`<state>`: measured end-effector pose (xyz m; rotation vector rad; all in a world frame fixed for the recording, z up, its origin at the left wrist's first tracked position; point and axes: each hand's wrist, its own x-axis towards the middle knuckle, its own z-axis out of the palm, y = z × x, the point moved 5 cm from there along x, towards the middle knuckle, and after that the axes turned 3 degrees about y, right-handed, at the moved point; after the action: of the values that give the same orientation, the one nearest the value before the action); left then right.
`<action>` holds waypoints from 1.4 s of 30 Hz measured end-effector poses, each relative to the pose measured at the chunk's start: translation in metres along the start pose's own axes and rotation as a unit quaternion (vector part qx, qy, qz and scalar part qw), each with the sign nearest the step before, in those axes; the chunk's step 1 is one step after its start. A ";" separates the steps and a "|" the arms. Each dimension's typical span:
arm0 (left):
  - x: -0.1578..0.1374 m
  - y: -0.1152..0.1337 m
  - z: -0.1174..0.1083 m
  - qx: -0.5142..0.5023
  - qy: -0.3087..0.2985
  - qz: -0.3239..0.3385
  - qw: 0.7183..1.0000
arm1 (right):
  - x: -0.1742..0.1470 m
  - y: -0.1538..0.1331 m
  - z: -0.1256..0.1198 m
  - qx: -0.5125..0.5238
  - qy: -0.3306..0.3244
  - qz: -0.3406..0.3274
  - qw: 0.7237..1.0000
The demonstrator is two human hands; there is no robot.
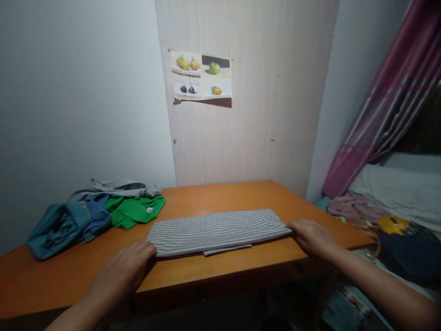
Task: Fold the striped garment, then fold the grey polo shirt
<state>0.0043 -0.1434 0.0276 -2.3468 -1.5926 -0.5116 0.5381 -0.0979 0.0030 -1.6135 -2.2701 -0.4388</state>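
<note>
A grey-and-white striped garment (217, 232), folded into a long flat strip, lies on the orange-brown wooden table (213, 197). A small flap of it sticks out under the near edge. My left hand (129, 262) pinches its near left corner, fingers closed together. At the near right corner, my right hand (310, 236) grips the cloth between thumb and fingers. Exactly what kind of garment it is does not show in this folded state.
Crumpled clothes lie at the table's left: a teal-blue garment (58, 230), a green one (136, 211) and a grey one (117, 187). Fruit pictures (201, 78) hang on the wall behind. To the right are a purple curtain (368, 105) and a bed with a pink cloth (356, 208).
</note>
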 end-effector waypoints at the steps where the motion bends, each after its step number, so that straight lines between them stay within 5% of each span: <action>1: 0.000 -0.001 0.000 -0.006 0.008 -0.001 1.000 | -0.001 0.000 -0.002 0.000 -0.001 0.007 1.000; 11: -0.008 -0.009 -0.002 -0.059 0.073 -0.018 0.995 | -0.004 0.017 0.001 0.017 0.007 0.071 0.997; 15: -0.015 -0.031 -0.011 -0.094 0.124 -0.177 0.972 | -0.003 0.038 0.007 0.033 0.074 0.111 0.990; 18: -0.015 -0.045 -0.010 -0.122 0.126 -0.255 0.951 | 0.007 0.029 0.008 0.076 0.087 0.093 0.989; 23: -0.005 -0.053 0.005 -0.117 0.043 -0.275 0.953 | 0.033 -0.031 0.003 0.174 0.080 0.057 0.980; 29: 0.012 -0.057 0.021 -0.116 -0.024 -0.332 0.936 | 0.076 -0.141 -0.001 0.244 0.033 -0.027 0.969; 35: 0.020 -0.061 0.023 -0.080 -0.029 -0.373 0.924 | 0.125 -0.252 -0.004 0.260 -0.027 -0.127 0.957; 42: 0.013 -0.068 0.022 -0.066 -0.024 -0.381 0.922 | 0.159 -0.307 0.043 0.174 -0.117 -0.110 0.972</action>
<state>-0.0517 -0.0988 0.0141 -1.7383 -2.5510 -0.7248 0.1940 -0.0411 0.0129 -1.3013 -2.5356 0.1062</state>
